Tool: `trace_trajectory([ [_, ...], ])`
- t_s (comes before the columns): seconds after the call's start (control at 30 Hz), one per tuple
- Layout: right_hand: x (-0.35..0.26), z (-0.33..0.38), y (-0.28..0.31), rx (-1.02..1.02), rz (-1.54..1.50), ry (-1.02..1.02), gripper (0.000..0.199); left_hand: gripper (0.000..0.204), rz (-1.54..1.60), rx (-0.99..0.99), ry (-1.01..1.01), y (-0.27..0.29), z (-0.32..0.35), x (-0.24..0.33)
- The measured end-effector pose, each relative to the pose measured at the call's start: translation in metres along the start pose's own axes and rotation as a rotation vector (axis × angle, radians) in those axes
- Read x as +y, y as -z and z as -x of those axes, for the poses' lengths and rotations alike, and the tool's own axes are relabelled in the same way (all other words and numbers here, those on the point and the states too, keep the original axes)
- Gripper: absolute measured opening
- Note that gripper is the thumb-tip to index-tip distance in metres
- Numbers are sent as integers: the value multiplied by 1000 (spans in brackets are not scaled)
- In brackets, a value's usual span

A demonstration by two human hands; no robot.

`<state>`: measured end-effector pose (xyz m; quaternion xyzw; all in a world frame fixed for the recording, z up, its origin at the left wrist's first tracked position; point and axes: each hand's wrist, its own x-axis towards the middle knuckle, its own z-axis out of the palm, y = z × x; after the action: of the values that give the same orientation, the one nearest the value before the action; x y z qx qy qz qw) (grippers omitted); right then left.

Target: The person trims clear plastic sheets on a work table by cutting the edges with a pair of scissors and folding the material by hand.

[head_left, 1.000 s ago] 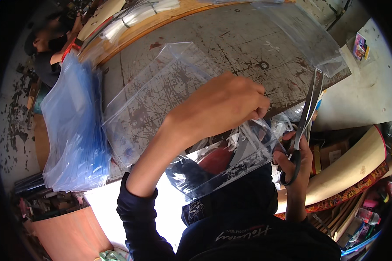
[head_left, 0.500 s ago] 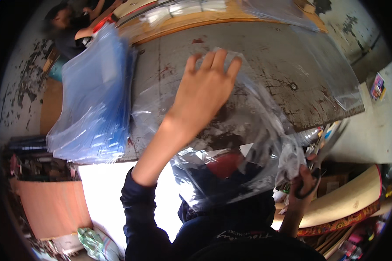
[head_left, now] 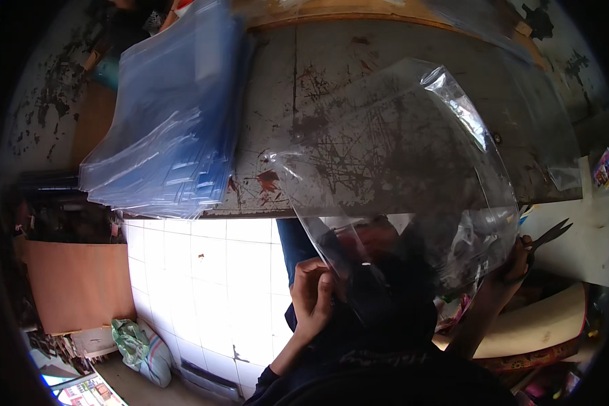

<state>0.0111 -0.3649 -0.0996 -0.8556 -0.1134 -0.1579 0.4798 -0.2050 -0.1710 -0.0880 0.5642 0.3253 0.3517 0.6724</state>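
Note:
A large clear plastic sheet (head_left: 392, 142) spreads over the worn dark table, its near part hanging over the front edge towards my body. My left hand (head_left: 311, 294) is closed at the sheet's near left edge, fingers curled and thumb against them. At the sheet's near right side, my right hand (head_left: 514, 267) is closed round a pair of scissors (head_left: 551, 235), whose blades point outward to the right. That hand also lies against the sheet's right edge; whether it pinches the plastic I cannot tell.
A thick stack of bluish clear plastic sheets (head_left: 176, 108) lies at the table's left, overhanging the front edge. More clear plastic (head_left: 555, 128) lies along the right side. A rolled cream mat (head_left: 541, 321) is below right; a sack (head_left: 152, 362) stands on the floor at lower left.
My left hand has come back from over the table to the near edge of the sheet. The sheet now lies flatter and farther right. The scissors remain in my right hand.

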Motion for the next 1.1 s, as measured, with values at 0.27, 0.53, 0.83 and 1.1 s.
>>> trace_trajectory([
  [0.27, -2, -5, 11, 47, 113, 28, 38, 16, -137, -172, -137, -21, -52, 30],
  [0.53, -5, 7, 17, 8, 191, -39, 42, 20, -223, -148, -146, -27, -55, 33],
  [0.83, 4, -1, 17, -78, 186, 79, 43, 20, -242, -32, 24, -23, -54, 34],
  [1.1, 7, 7, 16, -60, 160, 76, 48, 31, -420, 2, -221, -20, -57, 26],
])
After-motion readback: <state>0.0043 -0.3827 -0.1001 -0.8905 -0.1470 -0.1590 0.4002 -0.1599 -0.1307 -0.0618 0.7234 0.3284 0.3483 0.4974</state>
